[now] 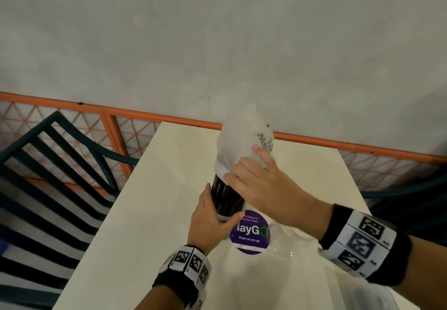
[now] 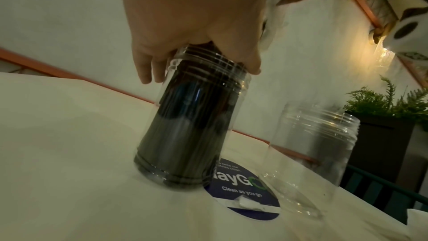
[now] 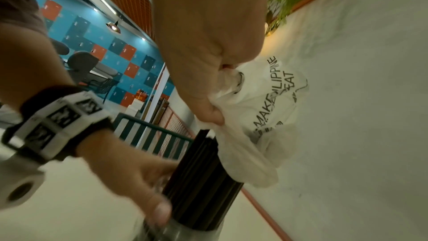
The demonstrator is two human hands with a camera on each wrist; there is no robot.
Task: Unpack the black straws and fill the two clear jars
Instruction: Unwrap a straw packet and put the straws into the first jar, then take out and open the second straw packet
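Note:
A bundle of black straws point(image 1: 226, 197) stands upright in a clear jar point(image 2: 185, 135) on the white table point(image 1: 145, 213). My left hand point(image 1: 219, 207) grips the jar around its threaded neck, fingers on one side and thumb on the other. The straws' upper half is covered by a white printed plastic bag point(image 1: 242, 140). My right hand point(image 1: 242, 163) pinches that bag's bunched lower edge point(image 3: 231, 116) above the exposed straws point(image 3: 203, 180). A second clear jar point(image 2: 308, 157) stands empty just to the right, partly under my right forearm in the head view.
A round purple "Clean as you go" sticker point(image 1: 251, 234) lies on the table between the jars. A dark slatted chair point(image 1: 60, 164) stands at the table's left. An orange lattice rail point(image 1: 135, 140) and a white wall run behind. A potted fern point(image 2: 389, 102) sits at the right.

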